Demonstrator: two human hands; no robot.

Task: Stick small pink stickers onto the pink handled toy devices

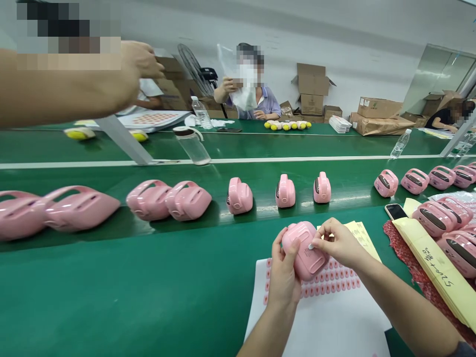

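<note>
My left hand (283,277) is wrapped round a small rounded pink plastic device (308,265), holding it tilted above the table with a face with slots and small print toward me. My right hand (341,243) is closed in a pinch at that face, its fingertips touching or nearly touching it. A small whitish spot shows at the fingertips; I cannot tell whether it is a nail or a held piece. Below the device lies a white sheet (330,322) with rows of small pink oval stickers (330,288). A pale yellow paper stack (362,239) lies behind my right hand.
Pink devices (240,196) stand in a row on the green belt (204,228). More pink devices (435,218), a phone (395,212) and a long yellow paper bundle (435,263) are at right. Across are bottles (193,146) and a person (269,101) holding a clear bag. Another person's arm (74,89) reaches in.
</note>
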